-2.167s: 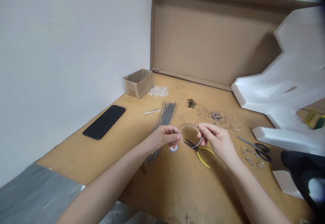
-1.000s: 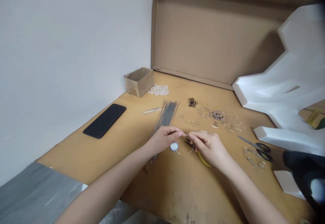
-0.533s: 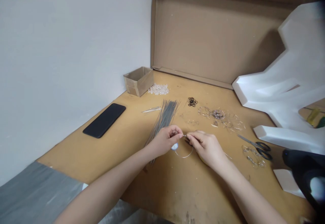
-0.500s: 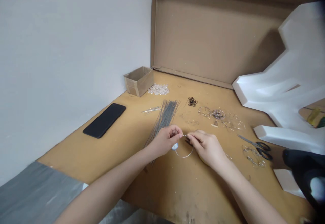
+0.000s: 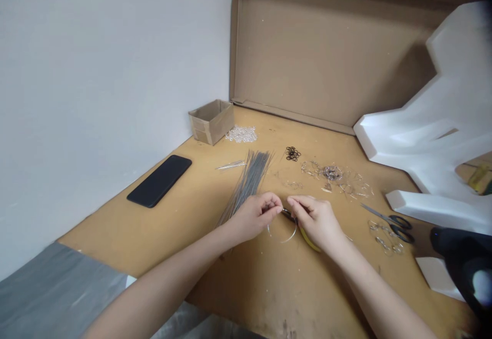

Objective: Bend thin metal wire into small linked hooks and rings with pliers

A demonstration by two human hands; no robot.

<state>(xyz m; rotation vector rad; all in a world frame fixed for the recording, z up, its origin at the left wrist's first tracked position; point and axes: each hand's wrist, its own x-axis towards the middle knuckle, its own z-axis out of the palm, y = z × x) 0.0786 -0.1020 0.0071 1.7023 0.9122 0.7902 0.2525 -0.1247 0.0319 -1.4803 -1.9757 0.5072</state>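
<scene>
A thin silvery wire loop [image 5: 287,240] hangs in a curve between my two hands, low over the table. My left hand [image 5: 258,217] is closed, thumb and forefinger pinching the loop near a small shiny piece at their tips. Opposite it, my right hand [image 5: 318,222] is also closed in a pinch, with the loop's other side running up to its fingers. A short gap separates the two sets of fingertips. Pliers [image 5: 308,240] with yellow handles lie beneath my right hand, partly hidden by it. Behind my left hand lies a bundle of straight grey wires [image 5: 251,175].
Black rings [image 5: 292,154], tangled wire loops [image 5: 332,173] and scissors [image 5: 395,222] lie beyond and to the right. A black phone [image 5: 159,181], a small cardboard box [image 5: 211,122] and clear small pieces [image 5: 241,134] are at left. White foam [image 5: 407,134] bounds the right side.
My fingertips have moved slightly apart, the right hand shifting right and the left a little right too. The loop has turned, and more of the pliers' yellow handle shows.
</scene>
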